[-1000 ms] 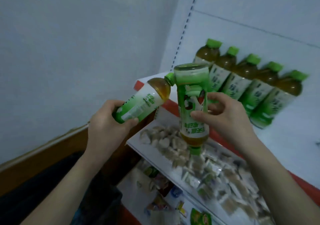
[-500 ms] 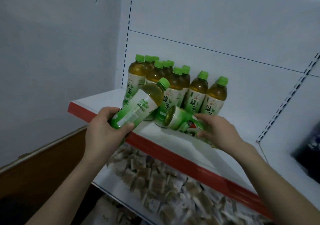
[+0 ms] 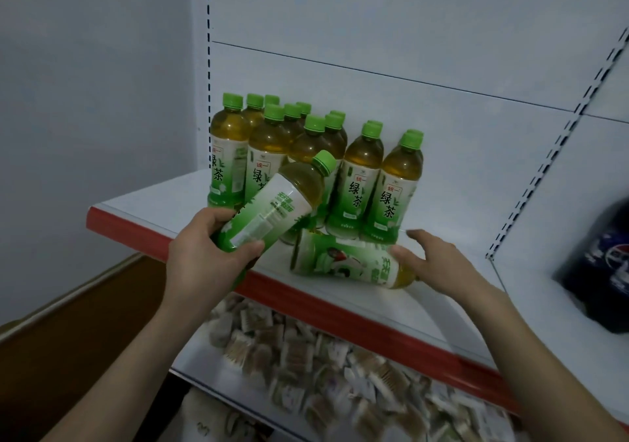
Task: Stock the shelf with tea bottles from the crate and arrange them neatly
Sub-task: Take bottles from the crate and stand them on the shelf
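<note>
**Two bottles at the shelf, neither stood up yet**

Step in hand, as I judge it: placing. The crate is out of view.

Your left hand [image 3: 204, 258] is curled round the base of a tilted bottle [image 3: 272, 210]. Its cap points up and right, toward the standing bottles [image 3: 360, 183], and it is held just above the shelf's front. Right of it, a lying bottle [image 3: 347, 264] rests on its side on the shelf [image 3: 163, 196], base toward the left, directly in front of the standing group. Your right hand [image 3: 439, 264] sits at its neck end with the fingers loosely spread and touching it, not closed round it. The cap is hidden, so I can't say whether the palm bears on it. The two hands are well apart.

Next move probably calls for tipping the lying bottle upright at the right of the front row, then setting the tilted one beside it, labels forward. The standing group is tightly packed, so a careless nudge could topple its front bottles.

Surface and room:
- Plain grey wall [image 3: 85, 101] at left.
- White shelf with a red edge strip [image 3: 129, 227] and a slotted white back panel [image 3: 374, 33].
- On the lower shelf, small wrapped packets [image 3: 306, 356] heaped loosely.
- At far right, a dark bottle [image 3: 606, 264], blurred.
</note>
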Motion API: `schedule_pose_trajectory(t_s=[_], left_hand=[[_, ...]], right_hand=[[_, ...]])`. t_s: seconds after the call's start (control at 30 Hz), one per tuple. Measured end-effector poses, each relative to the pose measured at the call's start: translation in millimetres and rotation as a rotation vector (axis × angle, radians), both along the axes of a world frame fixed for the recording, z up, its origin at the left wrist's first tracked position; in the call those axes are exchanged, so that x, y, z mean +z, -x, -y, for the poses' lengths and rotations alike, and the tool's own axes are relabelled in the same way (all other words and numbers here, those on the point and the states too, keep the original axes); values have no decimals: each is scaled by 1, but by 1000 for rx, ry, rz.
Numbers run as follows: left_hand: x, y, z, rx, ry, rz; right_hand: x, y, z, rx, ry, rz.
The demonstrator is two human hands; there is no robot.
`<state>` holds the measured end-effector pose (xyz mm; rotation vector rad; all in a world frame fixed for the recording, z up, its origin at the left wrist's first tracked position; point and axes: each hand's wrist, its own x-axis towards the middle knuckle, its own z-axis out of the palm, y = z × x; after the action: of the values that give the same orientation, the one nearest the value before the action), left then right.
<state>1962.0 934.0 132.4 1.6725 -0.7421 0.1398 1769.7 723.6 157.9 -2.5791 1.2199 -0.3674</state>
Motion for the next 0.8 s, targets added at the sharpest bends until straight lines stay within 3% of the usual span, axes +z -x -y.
schedule_pose_trajectory(t_s=[0.07, 0.13, 0.3, 0.5, 0.63, 0.8], left_hand=[[0, -2, 2, -20, -10, 12], [-1, -5, 4, -36, -19, 29], [-3, -13, 6, -85, -2, 60], [-3, -20, 11, -134, 31, 57], [-2, -19, 14, -161, 48, 43], [1, -18, 15, -187, 82, 36]], right_hand=[[-8, 10, 9, -164, -36, -110], [-15, 14, 13, -211, -114, -19], [-32, 19, 12, -293, -397, 633], [-15, 14, 8, -327, -676, 1170], [3, -2, 7, -280, -595, 1269], [37, -21, 3, -113, -391, 1231]])
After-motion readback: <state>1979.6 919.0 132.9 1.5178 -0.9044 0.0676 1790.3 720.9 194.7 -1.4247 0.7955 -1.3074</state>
